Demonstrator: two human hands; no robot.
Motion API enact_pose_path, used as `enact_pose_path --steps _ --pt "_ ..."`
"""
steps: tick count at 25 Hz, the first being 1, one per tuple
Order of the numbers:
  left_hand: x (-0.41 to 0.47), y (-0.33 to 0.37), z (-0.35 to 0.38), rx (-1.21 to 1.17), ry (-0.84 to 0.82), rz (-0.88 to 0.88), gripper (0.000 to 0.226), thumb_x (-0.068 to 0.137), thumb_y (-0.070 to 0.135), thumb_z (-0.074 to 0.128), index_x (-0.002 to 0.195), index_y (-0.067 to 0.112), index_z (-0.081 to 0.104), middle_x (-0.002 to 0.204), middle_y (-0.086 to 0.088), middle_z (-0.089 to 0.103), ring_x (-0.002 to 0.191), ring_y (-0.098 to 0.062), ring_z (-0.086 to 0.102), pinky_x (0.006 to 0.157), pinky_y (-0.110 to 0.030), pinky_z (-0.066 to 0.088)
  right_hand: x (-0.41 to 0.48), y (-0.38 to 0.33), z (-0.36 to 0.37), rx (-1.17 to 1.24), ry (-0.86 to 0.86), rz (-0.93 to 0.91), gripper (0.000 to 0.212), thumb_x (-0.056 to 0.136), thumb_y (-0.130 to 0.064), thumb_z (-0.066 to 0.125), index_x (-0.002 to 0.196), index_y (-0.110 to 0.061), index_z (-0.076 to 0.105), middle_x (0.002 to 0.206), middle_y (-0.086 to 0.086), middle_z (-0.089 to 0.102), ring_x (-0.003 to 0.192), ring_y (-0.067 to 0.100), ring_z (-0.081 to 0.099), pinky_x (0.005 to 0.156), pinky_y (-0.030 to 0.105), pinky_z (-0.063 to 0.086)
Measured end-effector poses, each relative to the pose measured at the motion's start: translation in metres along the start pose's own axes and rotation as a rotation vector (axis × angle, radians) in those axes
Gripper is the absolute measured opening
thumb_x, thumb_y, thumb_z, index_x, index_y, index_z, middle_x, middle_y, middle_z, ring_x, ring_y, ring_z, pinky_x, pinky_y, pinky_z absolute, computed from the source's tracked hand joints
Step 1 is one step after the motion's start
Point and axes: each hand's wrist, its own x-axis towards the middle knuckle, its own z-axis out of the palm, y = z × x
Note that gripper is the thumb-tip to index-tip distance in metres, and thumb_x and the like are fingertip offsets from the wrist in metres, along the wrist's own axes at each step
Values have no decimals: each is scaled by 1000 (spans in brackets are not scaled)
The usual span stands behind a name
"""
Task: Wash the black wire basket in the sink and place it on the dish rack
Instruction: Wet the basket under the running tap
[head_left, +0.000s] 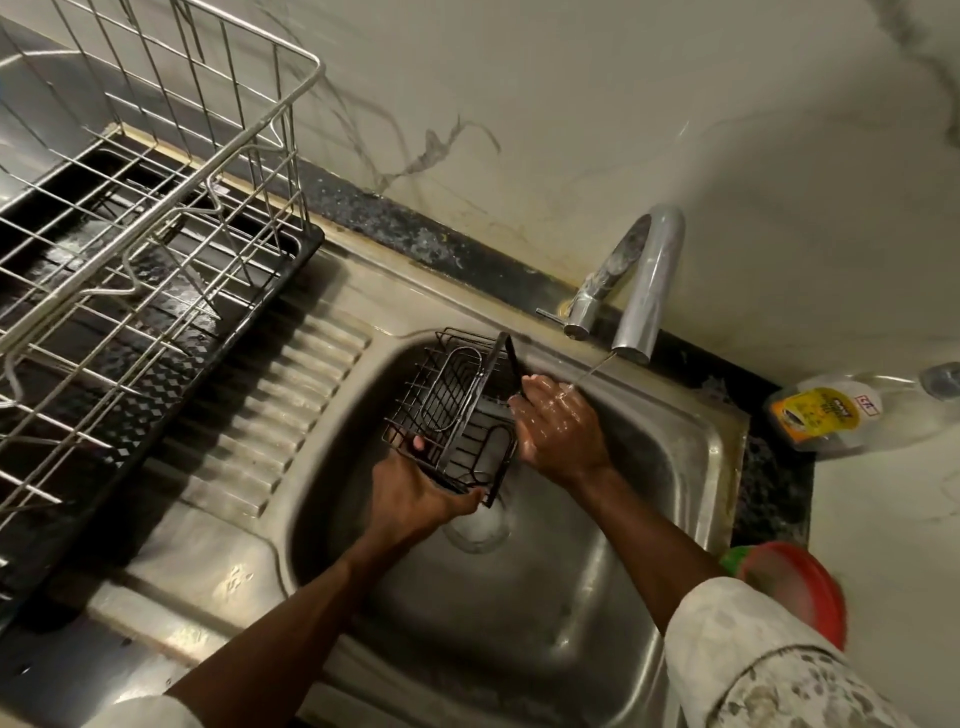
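The black wire basket is held tilted over the bowl of the sink, above the drain, and the rinsing step is judged to be in hand. Its lower corner is gripped by the left hand, fingers closed round the wires; its upper right edge is pinched by the wet right hand, onto which a thin stream is run from the tap. The dish rack is seen well apart on the left, on the draining board. Next, the basket would probably need turning under the stream so every side is rinsed, then shaking off before being carried leftward.
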Motion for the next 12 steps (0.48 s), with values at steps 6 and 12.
enact_pose_path --steps 6,12 --pt "11 -8 2 64 -80 23 84 45 57 91 120 33 61 106 20 70 101 2 67 91 -18 55 -10 -15 24 287 -390 135 45 101 -26 45 141 -8 56 144 14 56 136 28 50 111 41 45" --pt "12 -5 2 50 -93 5 82 45 57 92 117 35 58 99 28 65 95 15 62 81 2 40 -42 -47 55 193 -932 140 87 89 -62 -6 161 -17 17 169 11 -3 154 28 -15 124 50 -4"
